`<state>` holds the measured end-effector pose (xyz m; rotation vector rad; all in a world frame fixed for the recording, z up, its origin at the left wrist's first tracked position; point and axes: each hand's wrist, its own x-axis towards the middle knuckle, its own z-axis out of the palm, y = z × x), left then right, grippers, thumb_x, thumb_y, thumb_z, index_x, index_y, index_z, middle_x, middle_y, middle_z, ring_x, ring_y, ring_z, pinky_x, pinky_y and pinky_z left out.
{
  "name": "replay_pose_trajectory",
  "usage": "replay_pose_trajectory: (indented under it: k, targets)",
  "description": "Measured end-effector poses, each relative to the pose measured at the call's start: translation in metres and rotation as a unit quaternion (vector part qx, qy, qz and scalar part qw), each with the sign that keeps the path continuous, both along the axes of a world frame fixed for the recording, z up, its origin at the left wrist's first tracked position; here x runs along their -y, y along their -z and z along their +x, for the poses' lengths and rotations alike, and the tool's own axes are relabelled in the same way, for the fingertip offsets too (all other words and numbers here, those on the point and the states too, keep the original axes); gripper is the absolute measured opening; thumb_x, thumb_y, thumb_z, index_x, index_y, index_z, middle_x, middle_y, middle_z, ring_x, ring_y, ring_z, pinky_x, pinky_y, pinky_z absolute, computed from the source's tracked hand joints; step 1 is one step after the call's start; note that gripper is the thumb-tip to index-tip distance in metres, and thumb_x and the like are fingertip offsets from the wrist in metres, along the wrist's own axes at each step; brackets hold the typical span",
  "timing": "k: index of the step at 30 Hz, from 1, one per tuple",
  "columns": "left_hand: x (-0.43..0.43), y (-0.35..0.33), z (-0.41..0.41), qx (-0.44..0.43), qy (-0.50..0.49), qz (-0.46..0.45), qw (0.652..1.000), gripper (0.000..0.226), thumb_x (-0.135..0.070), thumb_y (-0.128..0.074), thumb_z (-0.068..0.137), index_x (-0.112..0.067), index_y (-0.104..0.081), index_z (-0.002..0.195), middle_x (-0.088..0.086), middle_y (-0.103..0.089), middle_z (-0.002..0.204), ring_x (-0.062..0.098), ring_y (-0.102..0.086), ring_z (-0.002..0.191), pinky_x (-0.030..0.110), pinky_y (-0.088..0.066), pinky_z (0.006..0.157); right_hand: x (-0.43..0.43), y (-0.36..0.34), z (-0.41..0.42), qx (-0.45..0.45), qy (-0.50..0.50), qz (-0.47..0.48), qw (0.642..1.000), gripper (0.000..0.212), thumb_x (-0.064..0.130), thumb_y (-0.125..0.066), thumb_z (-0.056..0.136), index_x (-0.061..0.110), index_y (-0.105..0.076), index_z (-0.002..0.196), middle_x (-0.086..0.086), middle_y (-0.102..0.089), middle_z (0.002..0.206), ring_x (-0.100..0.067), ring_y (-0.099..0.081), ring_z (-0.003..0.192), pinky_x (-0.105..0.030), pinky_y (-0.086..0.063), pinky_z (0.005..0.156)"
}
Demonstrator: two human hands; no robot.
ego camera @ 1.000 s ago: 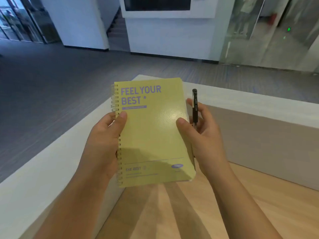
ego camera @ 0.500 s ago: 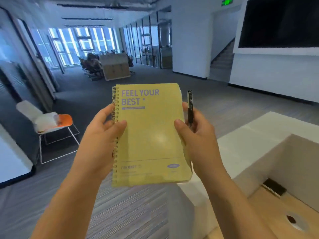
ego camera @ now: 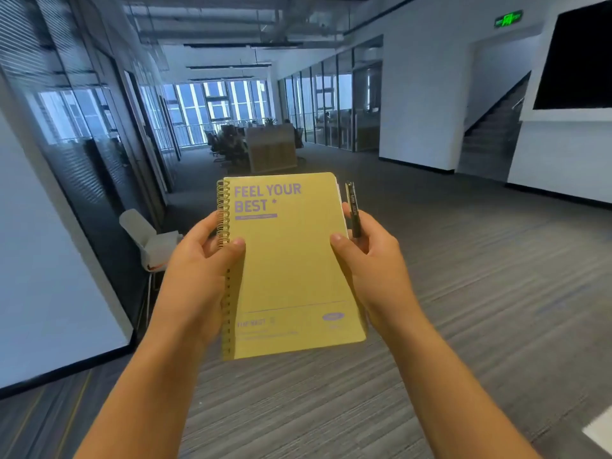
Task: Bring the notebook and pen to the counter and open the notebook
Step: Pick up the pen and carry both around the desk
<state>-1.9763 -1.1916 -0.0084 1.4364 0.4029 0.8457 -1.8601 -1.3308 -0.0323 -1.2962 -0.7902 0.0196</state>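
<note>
Nearest the camera, 2 bare forearms reach forward and meet on the yellow spiral-bound notebook (ego camera: pixel 288 263), which is held upright in the air at chest height, cover facing the viewer and closed. The left hand (ego camera: pixel 198 279) grasps the spiral edge, thumb pressed on the cover and fingers wrapped behind. The right hand (ego camera: pixel 371 263) holds the opposite, free edge the same way, thumb on the cover, and its fingers also pinch the slim black pen (ego camera: pixel 352 210) just beside that edge. The pen stands upright, its long axis parallel to the notebook's long side, its top poking above the fingers.

The relation that counts: the free edge of the cover lies under the right thumb, so the right grip looks better placed to lift the cover, though it is burdened with the pen; the left grip would steady the spine.

Beyond the hands lies grey striped carpet floor (ego camera: pixel 463 293), a white chair (ego camera: pixel 145 236) at the left, and a long office hall. A pale corner at the lower right (ego camera: pixel 601 432) may be the bench, but that is unclear. Judged from this, carrying is not finished and opening has not begun.
</note>
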Motion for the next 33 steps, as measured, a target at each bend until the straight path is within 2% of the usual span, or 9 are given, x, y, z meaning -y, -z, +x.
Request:
replay_pose_trajectory:
  k: [5,9,11,14,17,23,25,28,33]
  targets:
    - [-0.066,0.012,0.060,-0.005,0.010,-0.014,1.000,0.042,-0.004,-0.049,0.093,-0.020,-0.051,0.132,-0.004,-0.076,0.102,0.016,-0.074,0.089,0.042,-0.057,0.080,-0.064,0.008,0.054,0.000,0.015,-0.011,1.000,0.037,0.009,-0.052,0.090,0.045,-0.059,0.092,0.015,-0.070,0.085,-0.002,-0.066,0.077,-0.016,-0.053,0.072]
    - [-0.110,0.018,0.140,-0.005,0.024,-0.010,1.000,0.038,-0.003,-0.048,0.093,-0.024,-0.055,0.124,-0.004,-0.077,0.097,0.014,-0.074,0.084,0.038,-0.058,0.074,-0.108,0.015,0.130,-0.009,0.044,-0.013,0.999,0.037,0.010,-0.053,0.089,0.046,-0.059,0.084,0.000,-0.073,0.095,-0.028,-0.062,0.097,-0.034,-0.054,0.083]
    - [-0.132,0.016,0.192,-0.004,0.034,-0.008,0.999,0.039,-0.002,-0.048,0.093,-0.023,-0.054,0.126,-0.003,-0.077,0.099,0.016,-0.074,0.085,0.038,-0.058,0.075,-0.129,0.014,0.179,-0.007,0.057,-0.012,0.998,0.036,0.010,-0.054,0.089,0.045,-0.060,0.085,-0.006,-0.072,0.097,-0.032,-0.061,0.099,-0.040,-0.052,0.087]
    - [-0.159,0.008,0.271,-0.001,0.056,-0.001,0.998,0.041,-0.003,-0.049,0.093,-0.021,-0.053,0.130,-0.003,-0.077,0.101,0.017,-0.074,0.087,0.039,-0.056,0.076,-0.151,0.006,0.254,-0.007,0.076,-0.013,0.997,0.035,0.009,-0.054,0.089,0.044,-0.059,0.089,0.012,-0.072,0.090,-0.013,-0.067,0.088,-0.026,-0.053,0.080]
    - [-0.173,0.004,0.348,0.007,0.091,0.000,0.996,0.041,-0.004,-0.048,0.093,-0.019,-0.054,0.130,-0.002,-0.076,0.103,0.017,-0.074,0.089,0.038,-0.057,0.076,-0.157,-0.001,0.319,-0.007,0.103,-0.007,0.995,0.036,0.009,-0.054,0.089,0.045,-0.059,0.088,0.016,-0.070,0.081,-0.002,-0.063,0.076,-0.013,-0.050,0.070]
    - [-0.173,0.010,0.512,-0.003,0.199,-0.006,0.980,0.048,-0.007,-0.051,0.092,-0.021,-0.046,0.138,-0.002,-0.074,0.109,0.018,-0.073,0.092,0.044,-0.056,0.084,-0.140,0.003,0.445,-0.026,0.193,0.000,0.981,0.034,0.005,-0.052,0.090,0.037,-0.063,0.094,0.013,-0.072,0.084,-0.003,-0.065,0.075,-0.015,-0.051,0.064]
    - [-0.166,0.016,0.568,0.001,0.240,0.000,0.971,0.047,-0.006,-0.051,0.092,-0.021,-0.048,0.136,-0.002,-0.075,0.106,0.017,-0.074,0.090,0.040,-0.057,0.082,-0.130,0.008,0.487,-0.035,0.238,-0.005,0.971,0.033,0.005,-0.052,0.090,0.034,-0.063,0.099,0.012,-0.072,0.084,-0.003,-0.065,0.073,-0.013,-0.049,0.061]
    - [-0.149,0.022,0.661,0.001,0.317,0.018,0.948,0.043,-0.007,-0.051,0.092,-0.024,-0.053,0.132,-0.004,-0.076,0.103,0.015,-0.074,0.087,0.036,-0.057,0.077,-0.109,0.013,0.553,-0.029,0.321,-0.005,0.947,0.032,0.005,-0.052,0.090,0.033,-0.063,0.101,0.009,-0.071,0.090,-0.004,-0.065,0.076,-0.013,-0.049,0.063]
    - [-0.096,0.005,0.809,0.000,0.445,0.036,0.895,0.043,-0.006,-0.053,0.089,-0.025,-0.056,0.128,-0.006,-0.076,0.103,0.014,-0.073,0.090,0.038,-0.056,0.083,-0.062,0.000,0.643,-0.042,0.460,0.012,0.887,0.035,0.005,-0.052,0.089,0.038,-0.064,0.087,0.014,-0.072,0.084,-0.004,-0.067,0.075,-0.017,-0.053,0.066]
